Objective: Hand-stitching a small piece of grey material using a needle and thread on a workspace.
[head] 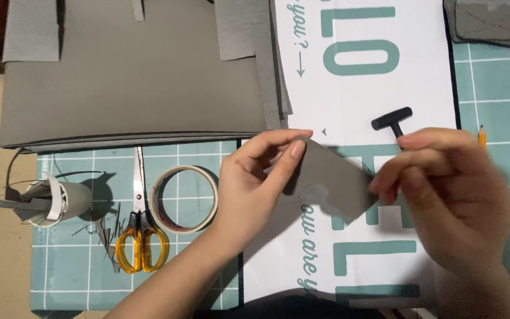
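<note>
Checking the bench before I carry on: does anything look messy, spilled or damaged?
Small grey offcuts lie scattered on the cutting mat beside the scissors. The grey piece held by both hands has an uneven lower edge. Nothing else stands out.

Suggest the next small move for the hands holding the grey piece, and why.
Probably steady the right hand: it is blurred at one edge of the small grey foam piece, while the left hand pinches the opposite corner above the white printed sheet.

Grey foam piece [332,180] between both hands
</note>
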